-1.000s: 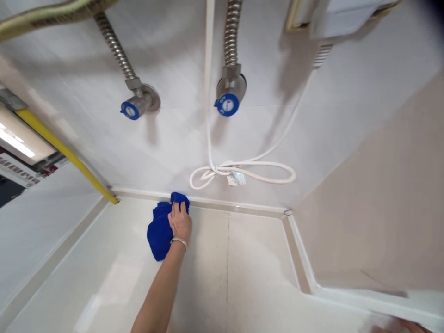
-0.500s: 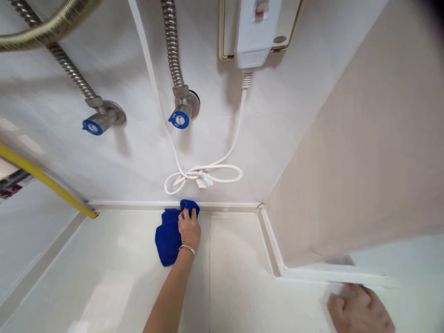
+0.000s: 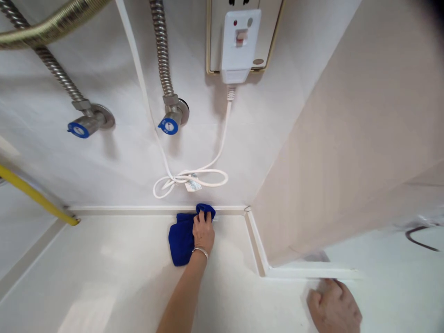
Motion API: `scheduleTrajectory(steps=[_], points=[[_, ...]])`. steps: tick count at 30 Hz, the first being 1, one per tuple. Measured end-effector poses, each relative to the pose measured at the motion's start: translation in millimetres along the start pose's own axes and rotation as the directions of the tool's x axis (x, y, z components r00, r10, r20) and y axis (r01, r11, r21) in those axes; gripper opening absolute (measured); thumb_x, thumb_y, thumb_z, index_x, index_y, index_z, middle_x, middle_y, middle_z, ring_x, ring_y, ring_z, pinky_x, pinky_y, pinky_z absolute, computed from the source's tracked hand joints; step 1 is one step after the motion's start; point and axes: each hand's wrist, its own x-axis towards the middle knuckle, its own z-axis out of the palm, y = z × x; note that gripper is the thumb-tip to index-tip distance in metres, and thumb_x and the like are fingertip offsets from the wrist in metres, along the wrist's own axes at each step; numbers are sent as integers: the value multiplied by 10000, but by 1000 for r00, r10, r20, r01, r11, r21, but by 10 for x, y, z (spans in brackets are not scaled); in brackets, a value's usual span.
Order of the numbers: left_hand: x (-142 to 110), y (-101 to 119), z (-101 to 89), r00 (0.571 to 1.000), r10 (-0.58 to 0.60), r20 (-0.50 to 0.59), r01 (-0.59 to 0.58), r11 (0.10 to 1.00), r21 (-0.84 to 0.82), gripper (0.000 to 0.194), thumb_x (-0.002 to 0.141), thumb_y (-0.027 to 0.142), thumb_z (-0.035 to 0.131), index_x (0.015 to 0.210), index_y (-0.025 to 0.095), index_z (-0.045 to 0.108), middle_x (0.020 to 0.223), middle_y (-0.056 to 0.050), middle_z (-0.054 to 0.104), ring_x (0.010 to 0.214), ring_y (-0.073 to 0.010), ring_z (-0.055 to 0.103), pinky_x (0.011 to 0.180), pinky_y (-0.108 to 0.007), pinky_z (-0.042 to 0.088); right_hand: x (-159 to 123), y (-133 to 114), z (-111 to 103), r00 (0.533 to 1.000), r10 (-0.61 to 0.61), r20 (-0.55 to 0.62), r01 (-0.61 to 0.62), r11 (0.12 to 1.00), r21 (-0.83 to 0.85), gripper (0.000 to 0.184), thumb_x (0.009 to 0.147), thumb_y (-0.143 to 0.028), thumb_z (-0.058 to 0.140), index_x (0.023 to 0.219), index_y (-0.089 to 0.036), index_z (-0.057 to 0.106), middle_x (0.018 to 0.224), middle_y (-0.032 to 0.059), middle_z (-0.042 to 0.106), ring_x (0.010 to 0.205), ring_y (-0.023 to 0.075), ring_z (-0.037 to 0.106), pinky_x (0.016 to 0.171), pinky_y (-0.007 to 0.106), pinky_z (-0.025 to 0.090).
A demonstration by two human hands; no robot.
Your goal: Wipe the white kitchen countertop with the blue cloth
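Note:
A dark blue cloth lies bunched where the pale flat surface meets the wall. My left hand, with a silver bangle at the wrist, grips it with bent fingers and presses it against the low strip along the wall's foot. Part of the cloth spreads out flat to the left of the hand. At the lower right, my right hand rests with curled fingers on the same surface, close to the corner strip. Its fingertips are mostly hidden, and nothing shows in it.
Above the cloth hangs a looped white cord, running up to a white plug in a wall socket. Two blue-handled valves with metal hoses stick out from the wall. A yellow pipe is at left; a beige panel stands at right.
My left hand has slid the blue cloth rightward along the wall strip, nearer the corner. The view has shifted to the right. My right hand stays curled on the surface.

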Motion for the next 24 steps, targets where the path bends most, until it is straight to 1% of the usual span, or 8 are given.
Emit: scheduleTrajectory(steps=[3,8,12,17,24], points=[[14,60,24,1000,17,17,-17,1000,-14,513,892,94,357,1350,211,557,1355,-159,579,1042,-259,568,872,-386,595,6,-20,-24,999,12,30,-13,1000,8,596,838,-405,288,1274,-49,486,1342,256,483,1256,432,486,1053,605,437],[37,141,48,995,94,40,-92,995,-49,511,915,123,339,1363,261,545,1378,-127,574,1026,-247,555,874,-373,593,16,-18,-24,999,19,48,-20,1000,8,592,847,-403,282,1265,-36,484,1344,261,472,1276,436,463,1071,611,418],[52,274,90,992,114,48,-110,991,-73,510,912,120,339,1354,262,550,1364,-128,572,1017,-244,548,855,-371,596,15,-8,-5,999,18,45,-19,1000,14,577,840,-396,292,1247,-41,492,1343,256,474,1266,426,472,1073,601,418],[82,465,164,986,158,58,-151,982,-112,487,921,146,360,1349,282,546,1361,-114,564,1052,-239,543,865,-362,594,6,14,17,999,26,43,-27,1000,6,554,857,-393,286,1266,-67,469,1365,242,464,1292,428,454,1076,611,413],[119,634,199,972,225,62,-214,966,-145,475,924,142,342,1323,277,560,1351,-116,576,1053,-241,547,848,-368,591,7,57,55,999,-3,46,3,1000,-1,519,870,-379,294,1258,-77,460,1358,238,456,1293,411,447,1082,600,409]])
